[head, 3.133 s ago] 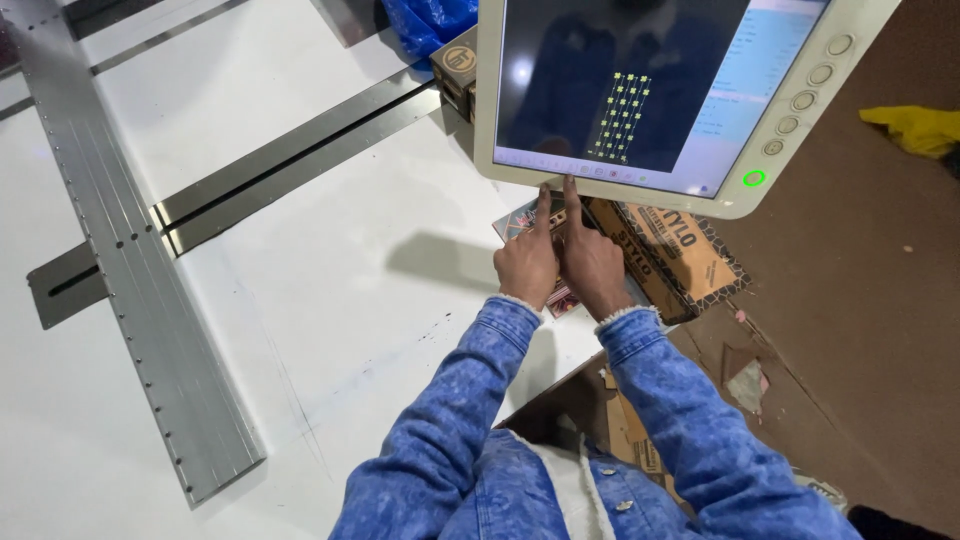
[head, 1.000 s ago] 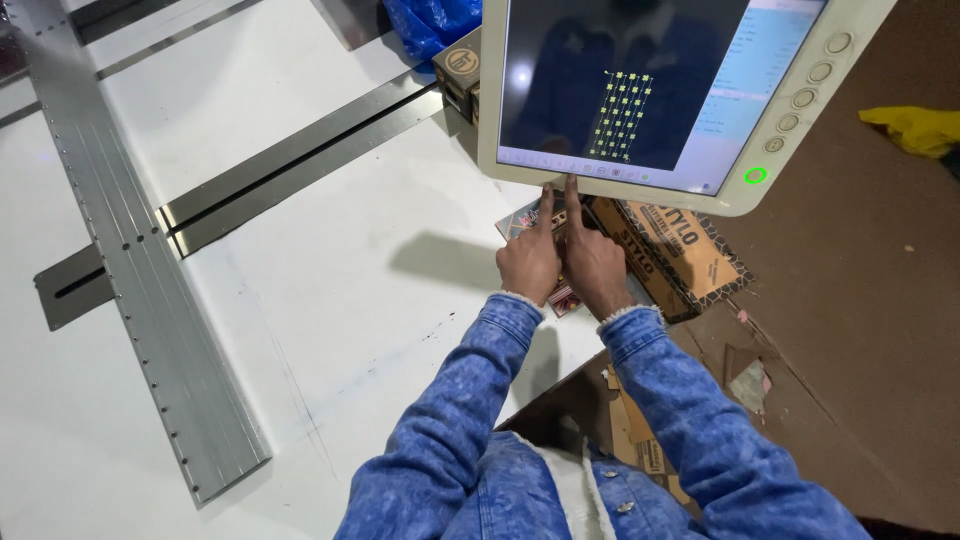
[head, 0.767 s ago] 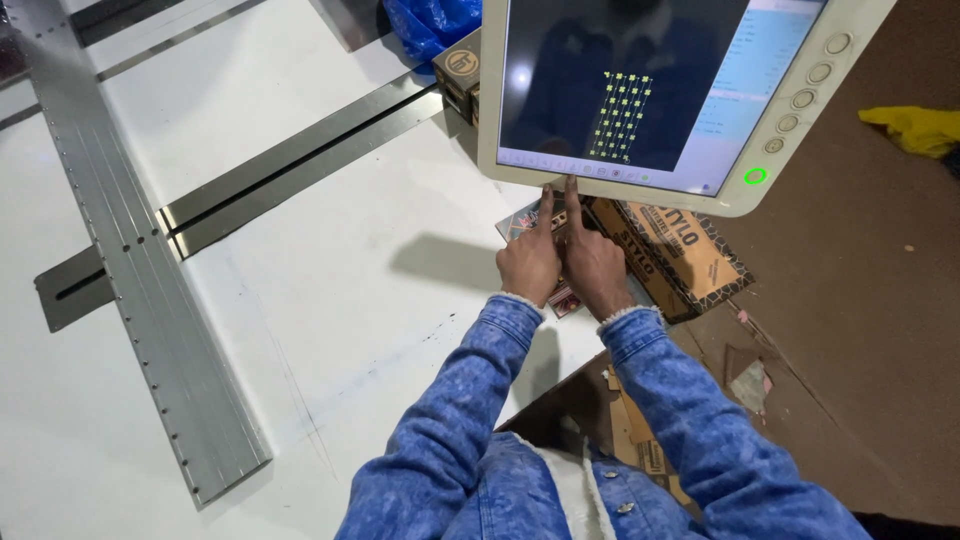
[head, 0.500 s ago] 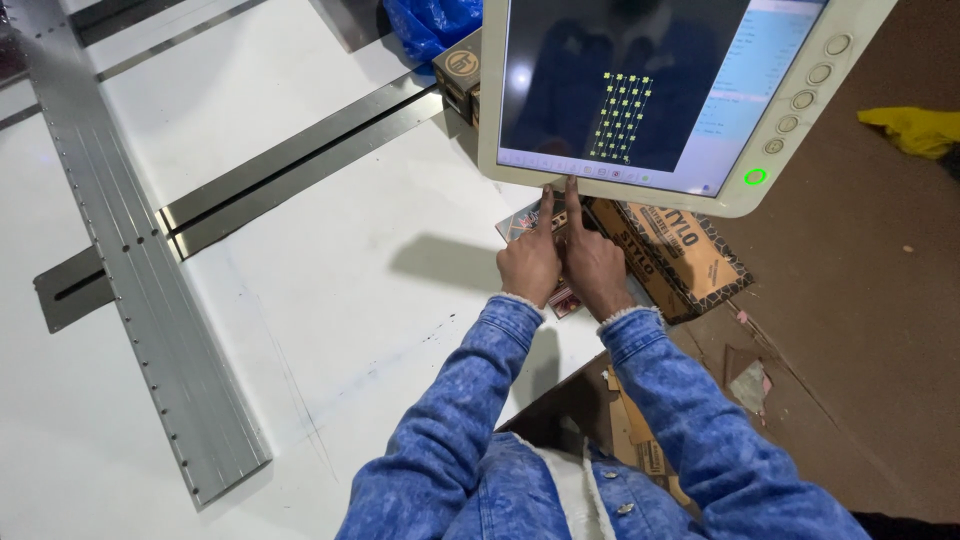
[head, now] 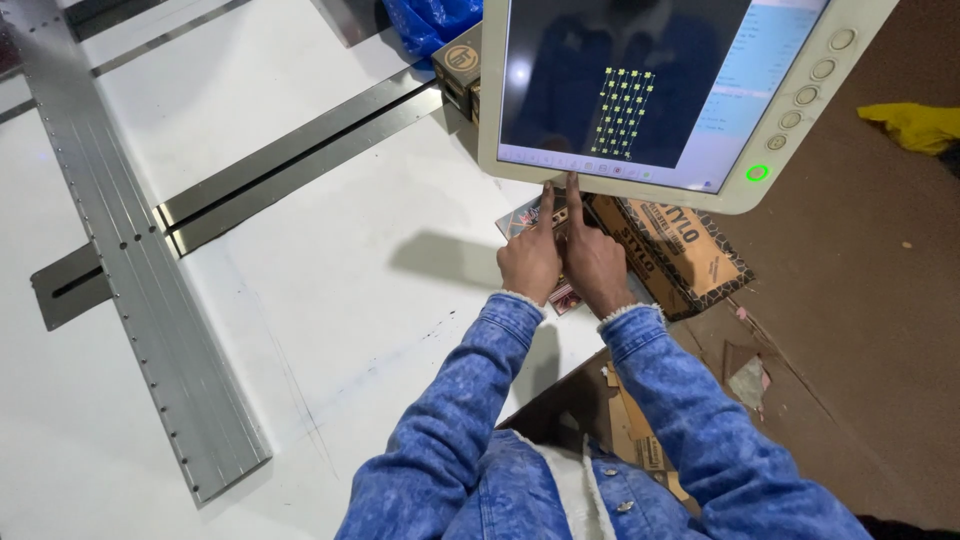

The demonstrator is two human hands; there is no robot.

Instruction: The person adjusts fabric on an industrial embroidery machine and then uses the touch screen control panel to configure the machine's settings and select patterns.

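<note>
Touching hands (head: 562, 262), touchscreen panel (head: 650, 95) top cropped

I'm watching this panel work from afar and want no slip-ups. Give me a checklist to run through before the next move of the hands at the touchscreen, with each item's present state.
1. Screen lit, showing a dotted grid pattern: ok.
2. Green lamp on the frame glowing: ok.
3. Right hand forefinger up at the screen's bottom strip: ok.
4. Left hand forefinger raised beside it, near the lower edge; whether it touches: cannot tell.
5. Both hands free of any held thing: ok.
6. Cardboard box lies under the screen, close behind the hands; clearance: cannot tell.
</note>
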